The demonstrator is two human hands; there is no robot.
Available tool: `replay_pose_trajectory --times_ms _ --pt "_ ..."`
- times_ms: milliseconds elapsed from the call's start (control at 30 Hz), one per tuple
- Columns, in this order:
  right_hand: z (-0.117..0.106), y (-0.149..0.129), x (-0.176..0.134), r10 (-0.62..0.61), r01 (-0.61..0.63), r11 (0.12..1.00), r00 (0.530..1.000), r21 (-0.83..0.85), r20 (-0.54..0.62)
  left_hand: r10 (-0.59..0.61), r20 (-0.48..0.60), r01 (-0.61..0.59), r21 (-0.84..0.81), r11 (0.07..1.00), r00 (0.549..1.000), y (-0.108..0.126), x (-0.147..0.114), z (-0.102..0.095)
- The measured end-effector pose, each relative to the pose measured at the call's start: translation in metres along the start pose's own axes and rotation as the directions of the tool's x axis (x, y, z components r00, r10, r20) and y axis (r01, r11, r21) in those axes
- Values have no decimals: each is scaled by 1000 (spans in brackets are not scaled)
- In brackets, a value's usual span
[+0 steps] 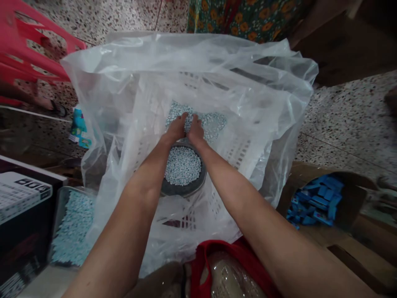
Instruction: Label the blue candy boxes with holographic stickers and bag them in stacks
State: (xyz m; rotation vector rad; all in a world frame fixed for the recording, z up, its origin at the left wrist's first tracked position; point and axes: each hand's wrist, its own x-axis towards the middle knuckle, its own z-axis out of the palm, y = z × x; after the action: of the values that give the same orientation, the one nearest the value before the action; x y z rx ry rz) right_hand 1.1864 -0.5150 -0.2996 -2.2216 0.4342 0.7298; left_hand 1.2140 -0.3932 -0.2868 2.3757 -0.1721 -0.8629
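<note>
My left hand (177,127) and my right hand (195,129) are side by side, fingers curled inward around small pale-blue pellets (214,124). Some of the pellets show between the two hands. The loose pellets lie on clear plastic sheeting (248,99) that lines a white slotted basket (238,153). Just below my hands, inside the basket, sits a round dark-rimmed dish (186,190) with a heap of the same pellets (182,165). My wrists pass over its far edge. The undersides of my fingers are hidden.
A tub of pale-blue pellets (74,227) stands at the left by a dark printed box (25,223). On the right, a cardboard box (356,203) holds several small blue packets (319,198). A pink plastic stool (40,45) and another person's foot (43,102) are at upper left.
</note>
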Motion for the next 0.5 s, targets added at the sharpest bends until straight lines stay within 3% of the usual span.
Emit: replay_pose_trajectory --times_ms 133,300,400,500 --pt "-11 0 12 -83 83 992 997 90 5 164 91 -166 18 986 982 -1 30 -1" --pt "-35 -13 22 -29 14 978 997 207 72 99 66 -95 -64 993 993 13 40 -15" --pt "-49 -25 -5 -32 3 977 991 214 131 33 45 -26 -130 991 998 25 6 -30" --pt "-55 -31 -60 -71 29 978 977 208 200 31 78 -20 -128 992 996 36 -61 -35"
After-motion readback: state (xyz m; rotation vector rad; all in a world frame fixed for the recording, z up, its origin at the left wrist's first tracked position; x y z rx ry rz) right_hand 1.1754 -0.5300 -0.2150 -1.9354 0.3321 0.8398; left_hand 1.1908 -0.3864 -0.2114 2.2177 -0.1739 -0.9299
